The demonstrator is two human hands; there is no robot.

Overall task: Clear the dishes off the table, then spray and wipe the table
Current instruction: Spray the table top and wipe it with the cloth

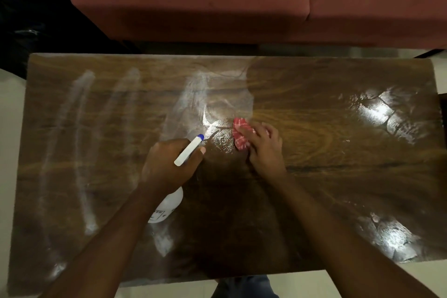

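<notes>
Gripping the white spray bottle (167, 203) in our left hand (169, 164), we point its blue-tipped nozzle over the wooden table (338, 176). Our right hand (263, 150) holds a bunched red-and-white cloth (240, 136) against the tabletop near the middle, fingers bent over it. White streaks (82, 128) mark the table's left half.

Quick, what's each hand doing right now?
Left hand: grips the spray bottle.
Right hand: presses the red cloth on the table; grip unclear.
</notes>
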